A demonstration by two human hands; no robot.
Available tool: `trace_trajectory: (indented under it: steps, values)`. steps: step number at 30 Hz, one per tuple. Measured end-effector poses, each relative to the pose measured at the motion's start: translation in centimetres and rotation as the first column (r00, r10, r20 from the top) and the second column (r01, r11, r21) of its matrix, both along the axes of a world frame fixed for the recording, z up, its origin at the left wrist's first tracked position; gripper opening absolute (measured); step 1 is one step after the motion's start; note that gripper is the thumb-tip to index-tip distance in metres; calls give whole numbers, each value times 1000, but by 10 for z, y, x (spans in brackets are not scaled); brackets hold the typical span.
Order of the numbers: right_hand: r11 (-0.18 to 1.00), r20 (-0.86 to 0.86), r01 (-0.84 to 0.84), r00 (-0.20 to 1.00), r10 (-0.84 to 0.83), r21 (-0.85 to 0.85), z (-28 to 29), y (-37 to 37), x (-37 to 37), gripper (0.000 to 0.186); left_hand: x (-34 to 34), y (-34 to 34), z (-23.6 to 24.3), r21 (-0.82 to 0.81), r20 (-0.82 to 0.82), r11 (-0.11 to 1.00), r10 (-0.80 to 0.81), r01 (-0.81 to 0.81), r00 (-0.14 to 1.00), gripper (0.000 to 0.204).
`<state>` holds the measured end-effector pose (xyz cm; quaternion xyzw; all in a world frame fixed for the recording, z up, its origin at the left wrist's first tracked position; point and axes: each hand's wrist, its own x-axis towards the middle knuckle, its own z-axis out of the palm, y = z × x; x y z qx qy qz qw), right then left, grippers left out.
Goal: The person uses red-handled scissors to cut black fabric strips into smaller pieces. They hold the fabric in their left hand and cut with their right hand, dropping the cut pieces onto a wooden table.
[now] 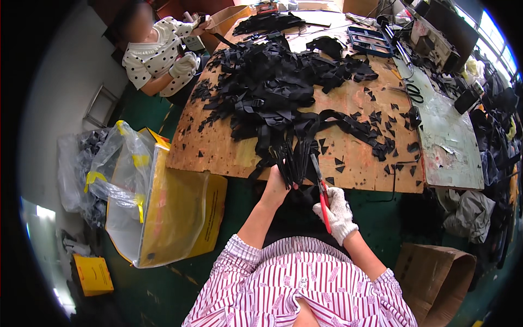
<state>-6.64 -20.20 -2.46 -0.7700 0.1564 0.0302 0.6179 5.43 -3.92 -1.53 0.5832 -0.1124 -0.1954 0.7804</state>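
Observation:
At the table's near edge, my bare left hand (278,181) is closed round a bunch of black webbing straps (290,158). Their upper lengths run back into a big heap of black straps (272,82) on the table. My right hand (339,216), in a white knitted glove, grips red-handled scissors (325,204). The scissor blades point away from me, just right of the bunch; whether they are parted is too small to tell. Small black triangular offcuts (340,164) lie beside the blades and farther right.
Across the table's left corner, a person (158,54) in white gloves handles a black strap. A yellow box (180,201) with clear plastic stands left of the wooden table (218,158). A blue tray (370,41) and black-handled scissors (414,91) lie far right; a cardboard box (436,278) stands below.

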Motion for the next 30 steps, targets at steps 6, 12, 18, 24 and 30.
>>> trace_trajectory:
  steps: [6, 12, 18, 24, 30]
  values:
    - [955, -33, 42, 999, -34, 293, 4, 11, -2, 48, -8, -8, 0, -171, 53, 980, 109, -98, 993, 15]
    - [995, -94, -74, 992, 81, 72, -3, -1, -1, 48, -14, -9, 4, -88, -72, 985, 143, -149, 987, 22]
    - [999, -56, -51, 997, 52, 20, 4, -2, 2, 45, -19, -5, -8, -84, 29, 996, 34, -31, 999, 37]
    - [942, -39, 59, 998, -48, 330, 13, 11, -2, 37, -17, -4, -9, -81, 40, 996, 25, -21, 999, 38]
    - [963, -27, 13, 1000, -6, 269, -2, 11, 3, 36, -8, 1, -13, -3, 75, 1000, 31, -31, 997, 23]
